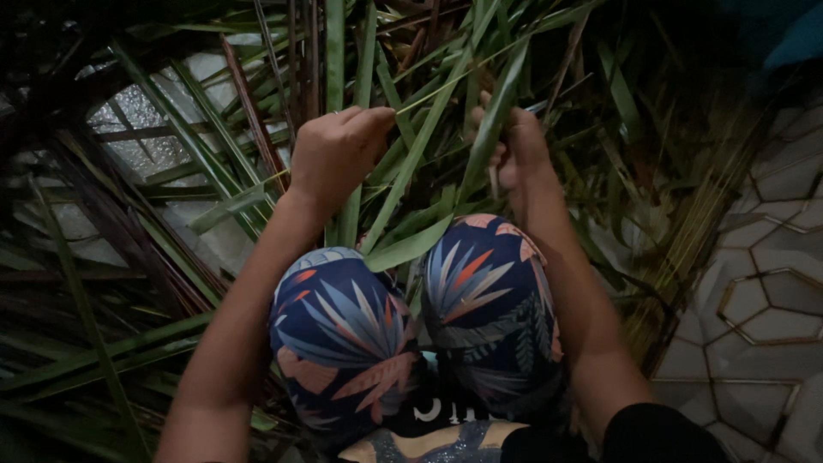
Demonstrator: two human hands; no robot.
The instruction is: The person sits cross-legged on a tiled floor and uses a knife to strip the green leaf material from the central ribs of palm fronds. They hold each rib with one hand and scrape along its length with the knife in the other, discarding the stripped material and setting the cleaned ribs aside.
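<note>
Everywhere green palm leaves (171,129), both knees (343,334) between; left hand (336,154) and right hand (513,146) each pinching a leaf strip (446,81).

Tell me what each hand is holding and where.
Left hand pinches a thin pale leaf rib at its end; right hand grips a green leaf blade midway.

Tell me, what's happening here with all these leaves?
A person sits on a tiled floor, knees drawn up in leaf-patterned cloth, amid a heap of long green palm leaves. The left hand pinches a thin pale midrib strip between its fingers, while the right hand grips a green leaf blade. A bundle of thin stripped sticks lies to the right.
</note>
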